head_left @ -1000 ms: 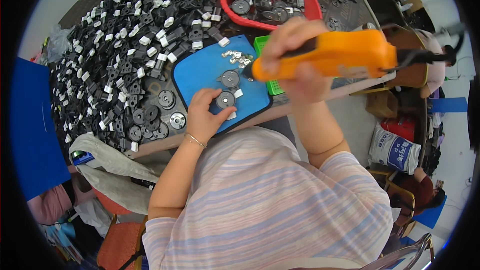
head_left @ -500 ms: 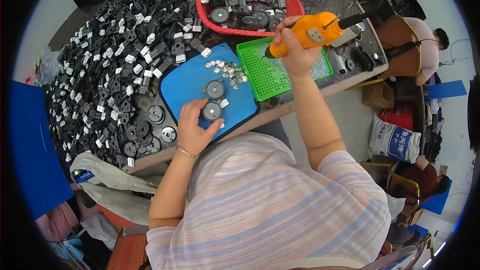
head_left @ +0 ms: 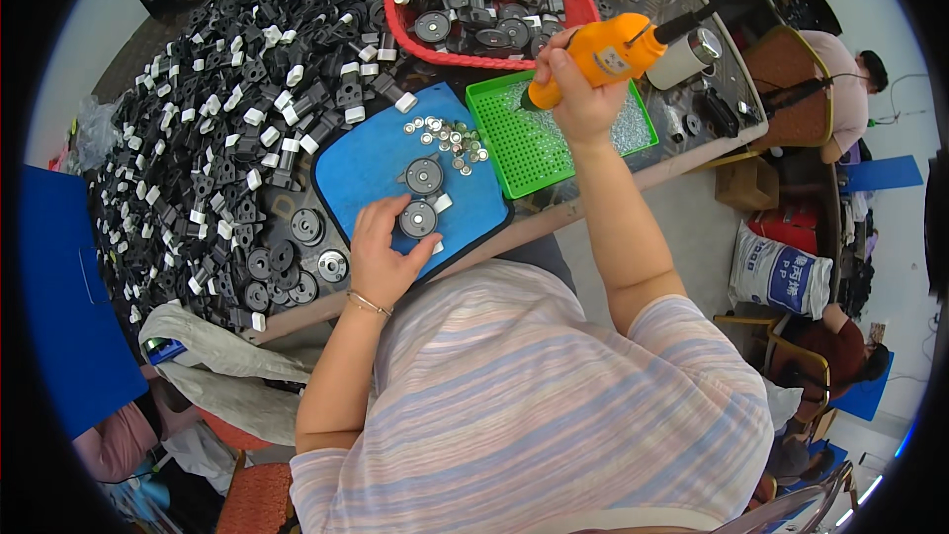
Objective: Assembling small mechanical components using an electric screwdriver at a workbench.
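My right hand (head_left: 585, 104) is wrapped round an orange electric screwdriver (head_left: 611, 47). Its dark tip points left and down over a green perforated tray (head_left: 524, 178) that holds many small shiny screws (head_left: 633, 129). On a blue mat (head_left: 366, 119), two round black wheel-like parts (head_left: 419, 219) with white tabs lie one beyond the other. The thumb and fingers of my left hand (head_left: 381, 252) close round the nearer one, which rests on the mat. Several small silver metal discs (head_left: 455, 141) lie loose beyond the parts.
A big heap of black parts with white tabs (head_left: 237, 129) covers the table's left side. Behind the tray stands a red basket (head_left: 474, 57) of similar parts. Black discs (head_left: 307, 226) lie left of the mat. Other people (head_left: 830, 49) sit at the right.
My right hand and the screwdriver have shifted slightly to the left above the tray. My left hand stays at the nearer wheel-like part.
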A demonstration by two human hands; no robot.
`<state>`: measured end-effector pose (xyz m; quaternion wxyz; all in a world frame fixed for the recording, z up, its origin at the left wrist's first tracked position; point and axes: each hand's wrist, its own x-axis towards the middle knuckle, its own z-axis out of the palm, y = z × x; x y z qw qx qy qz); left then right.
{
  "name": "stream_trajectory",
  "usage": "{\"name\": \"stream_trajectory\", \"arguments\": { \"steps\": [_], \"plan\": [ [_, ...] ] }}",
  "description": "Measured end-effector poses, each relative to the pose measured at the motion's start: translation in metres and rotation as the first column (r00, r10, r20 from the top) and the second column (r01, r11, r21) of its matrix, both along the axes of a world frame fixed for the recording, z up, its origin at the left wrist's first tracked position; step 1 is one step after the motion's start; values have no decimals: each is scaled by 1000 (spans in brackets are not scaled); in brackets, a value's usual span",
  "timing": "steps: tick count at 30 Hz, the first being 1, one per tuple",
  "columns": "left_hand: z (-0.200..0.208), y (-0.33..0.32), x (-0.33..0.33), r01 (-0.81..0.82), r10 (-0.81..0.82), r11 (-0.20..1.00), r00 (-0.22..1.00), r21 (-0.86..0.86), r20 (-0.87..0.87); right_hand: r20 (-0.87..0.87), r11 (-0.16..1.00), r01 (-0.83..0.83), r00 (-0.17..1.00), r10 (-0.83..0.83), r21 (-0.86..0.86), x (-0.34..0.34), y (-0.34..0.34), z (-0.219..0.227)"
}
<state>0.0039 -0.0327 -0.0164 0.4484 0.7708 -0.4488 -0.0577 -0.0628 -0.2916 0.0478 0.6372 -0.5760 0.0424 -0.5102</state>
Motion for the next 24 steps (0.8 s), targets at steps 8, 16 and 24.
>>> {"name": "stream_trajectory", "arguments": {
  "steps": [8, 16, 24],
  "plan": [
    [2, 3, 0, 13, -13, 1000, 999, -5, -36, 1, 999, 31, 1000, -31, 30, -5, 3, 15],
    [0, 4, 0, 28, -29, 999, 999, -29, -29, 102, 932, -362, 928, 358, 19, -20, 51, 38],
    [0, 4, 2, 38, -39, 998, 999, -47, -17, -36, 821, -570, 821, 570, 13, -13, 101, 31]
  ]
}}
